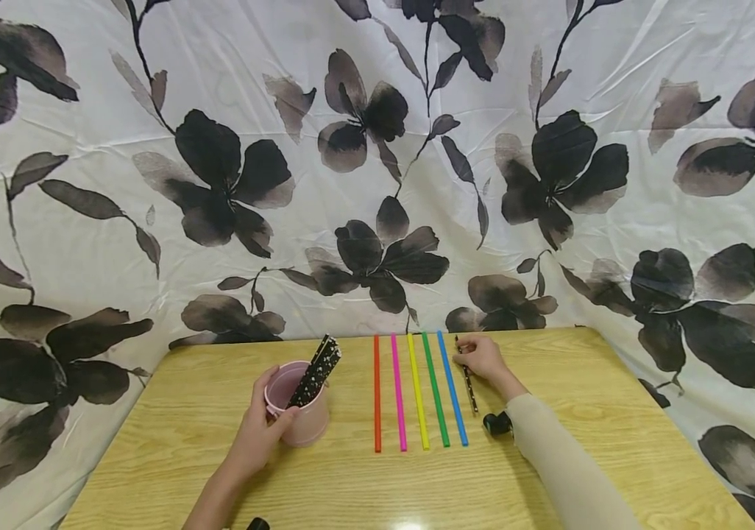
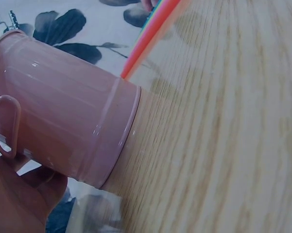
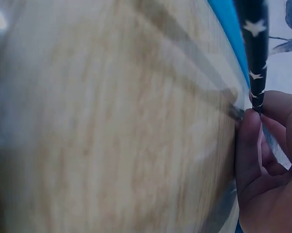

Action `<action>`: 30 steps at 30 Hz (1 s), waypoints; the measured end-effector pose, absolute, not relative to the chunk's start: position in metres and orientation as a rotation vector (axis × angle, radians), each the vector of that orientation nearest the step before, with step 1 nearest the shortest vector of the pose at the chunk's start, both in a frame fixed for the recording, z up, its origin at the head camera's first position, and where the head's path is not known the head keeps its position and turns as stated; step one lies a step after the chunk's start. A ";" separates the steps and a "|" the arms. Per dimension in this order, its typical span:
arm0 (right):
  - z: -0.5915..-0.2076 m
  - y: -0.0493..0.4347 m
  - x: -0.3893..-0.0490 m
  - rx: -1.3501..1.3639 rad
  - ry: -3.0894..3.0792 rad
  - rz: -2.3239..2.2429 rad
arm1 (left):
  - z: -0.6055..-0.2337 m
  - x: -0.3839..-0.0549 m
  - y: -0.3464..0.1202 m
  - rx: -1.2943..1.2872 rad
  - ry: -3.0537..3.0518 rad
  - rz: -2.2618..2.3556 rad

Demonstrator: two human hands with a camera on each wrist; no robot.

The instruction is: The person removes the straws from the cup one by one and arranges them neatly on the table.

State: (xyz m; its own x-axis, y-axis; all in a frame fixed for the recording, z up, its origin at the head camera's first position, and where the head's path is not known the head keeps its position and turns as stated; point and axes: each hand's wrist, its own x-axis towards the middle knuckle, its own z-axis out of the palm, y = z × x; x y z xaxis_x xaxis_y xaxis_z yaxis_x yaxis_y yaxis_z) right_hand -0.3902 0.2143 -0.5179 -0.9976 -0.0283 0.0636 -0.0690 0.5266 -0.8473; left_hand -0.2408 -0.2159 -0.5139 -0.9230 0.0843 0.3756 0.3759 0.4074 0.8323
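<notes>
My left hand [image 1: 261, 427] grips a small pink metal pail [image 1: 307, 427] around its side, with the thumb near the rim. A bundle of black sticks with a white pattern [image 1: 314, 372] leans out of the pail. In the left wrist view, the pail [image 2: 63, 102] shows a small loop handle on its side. At the right, my right hand [image 1: 482, 357] pinches a slim black stick with white stars [image 3: 255, 58] between thumb and fingers near its far end. This stick lies just right of a blue stick [image 1: 452, 386], slightly slanted.
Left of the blue stick, a red stick [image 1: 377, 394], a pink stick [image 1: 399, 394], a yellow stick [image 1: 419, 394] and a green stick [image 1: 436, 394] lie in a spaced row. The wooden table [image 1: 172, 442] meets a flowered cloth [image 1: 364, 191] at its back edge.
</notes>
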 end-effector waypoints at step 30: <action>-0.521 0.217 -0.397 0.098 -2.770 1.582 | -0.512 -0.239 -0.214 -0.393 -2.400 -1.530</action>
State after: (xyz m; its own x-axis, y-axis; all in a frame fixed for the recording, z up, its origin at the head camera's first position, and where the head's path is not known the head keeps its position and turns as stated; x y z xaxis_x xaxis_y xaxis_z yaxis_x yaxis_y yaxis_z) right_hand -0.3970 0.2169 -0.5209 -0.9969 -0.0777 -0.0125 -0.0287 0.5069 -0.8615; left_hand -0.2390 -0.2142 -0.5124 -0.9276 0.0831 0.3641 0.3652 0.4062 0.8377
